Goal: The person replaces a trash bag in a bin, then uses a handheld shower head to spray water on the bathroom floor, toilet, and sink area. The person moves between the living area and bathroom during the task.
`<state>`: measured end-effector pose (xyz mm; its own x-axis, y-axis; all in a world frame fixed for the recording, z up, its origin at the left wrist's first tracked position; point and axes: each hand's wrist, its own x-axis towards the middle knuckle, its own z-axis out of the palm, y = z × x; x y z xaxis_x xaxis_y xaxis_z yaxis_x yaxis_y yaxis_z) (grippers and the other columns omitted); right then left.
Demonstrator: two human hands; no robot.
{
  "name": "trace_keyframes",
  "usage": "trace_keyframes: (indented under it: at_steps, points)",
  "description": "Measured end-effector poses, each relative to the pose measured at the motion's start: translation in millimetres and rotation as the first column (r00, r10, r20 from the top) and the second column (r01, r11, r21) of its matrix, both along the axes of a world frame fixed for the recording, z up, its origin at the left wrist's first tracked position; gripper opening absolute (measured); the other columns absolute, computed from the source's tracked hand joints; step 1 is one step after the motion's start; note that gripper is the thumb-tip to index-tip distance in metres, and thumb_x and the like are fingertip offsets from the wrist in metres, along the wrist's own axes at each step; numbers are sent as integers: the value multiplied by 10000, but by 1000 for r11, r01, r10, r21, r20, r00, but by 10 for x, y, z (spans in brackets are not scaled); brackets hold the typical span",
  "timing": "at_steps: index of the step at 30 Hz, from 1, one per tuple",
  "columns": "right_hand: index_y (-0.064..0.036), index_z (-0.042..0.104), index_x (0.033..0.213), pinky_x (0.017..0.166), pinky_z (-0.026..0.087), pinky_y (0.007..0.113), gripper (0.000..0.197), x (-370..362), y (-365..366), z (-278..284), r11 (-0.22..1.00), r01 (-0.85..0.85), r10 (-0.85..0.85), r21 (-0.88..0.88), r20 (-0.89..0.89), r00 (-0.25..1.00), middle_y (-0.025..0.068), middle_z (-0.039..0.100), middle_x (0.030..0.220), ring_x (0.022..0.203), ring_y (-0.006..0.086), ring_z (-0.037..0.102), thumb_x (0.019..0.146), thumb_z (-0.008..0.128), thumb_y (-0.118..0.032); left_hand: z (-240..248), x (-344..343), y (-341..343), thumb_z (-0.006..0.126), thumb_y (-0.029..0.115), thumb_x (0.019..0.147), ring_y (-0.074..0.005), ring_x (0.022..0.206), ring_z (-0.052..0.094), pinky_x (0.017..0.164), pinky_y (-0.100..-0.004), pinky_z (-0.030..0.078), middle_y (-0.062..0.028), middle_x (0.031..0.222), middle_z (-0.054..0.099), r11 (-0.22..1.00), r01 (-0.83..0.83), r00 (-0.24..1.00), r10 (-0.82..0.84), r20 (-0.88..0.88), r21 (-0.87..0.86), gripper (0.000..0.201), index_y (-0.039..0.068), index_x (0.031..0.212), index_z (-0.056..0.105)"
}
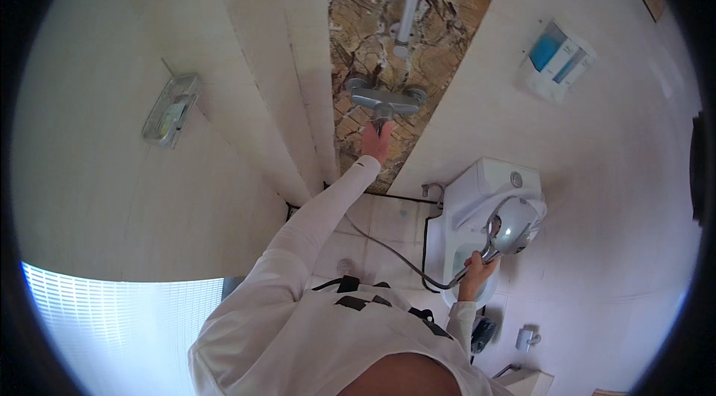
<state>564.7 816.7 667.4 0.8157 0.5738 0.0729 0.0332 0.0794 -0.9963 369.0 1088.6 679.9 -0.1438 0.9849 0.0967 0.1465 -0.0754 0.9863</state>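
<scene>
**Pale-walled bathroom (597,195): two fittings in hand**

A brown, marble-patterned wall panel (358,8) closes the far side. There the left hand (377,144) pinches the short grey lever (383,114) of a chrome, bar-shaped mixer tap (403,104). The right hand (478,274) is wrapped about the handle of a large, round, polished chrome shower head (514,224), at right, over the white ceramic toilet (494,174). Assessed: shower head rigid, probably light for its size, slippery if wet, finish liable to scratch. Best hold: the handle, clear of the disc. The flexible grey hose (440,285) may tug.
</scene>
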Motion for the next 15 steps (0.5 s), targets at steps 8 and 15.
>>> trace_keyframes:
  at_steps: [8,15]
  points:
    - [-20,397,837,404,365,225,213,348,-193,-301,957,253,-254,-143,12,967,34,458,648,468,102,433,667,524,-9,-367,67,731,399,528,767,-218,667,483,586,-337,412,-86,694,485,994,94,944,-105,313,49,486,52,837,465]
    - [-3,428,791,360,356,234,177,469,-334,-444,928,326,-325,-179,38,945,45,463,592,393,110,433,642,524,-13,-421,-223,1099,493,636,650,-241,748,455,576,-386,427,-45,851,442,845,338,877,-123,464,-414,588,108,901,438]
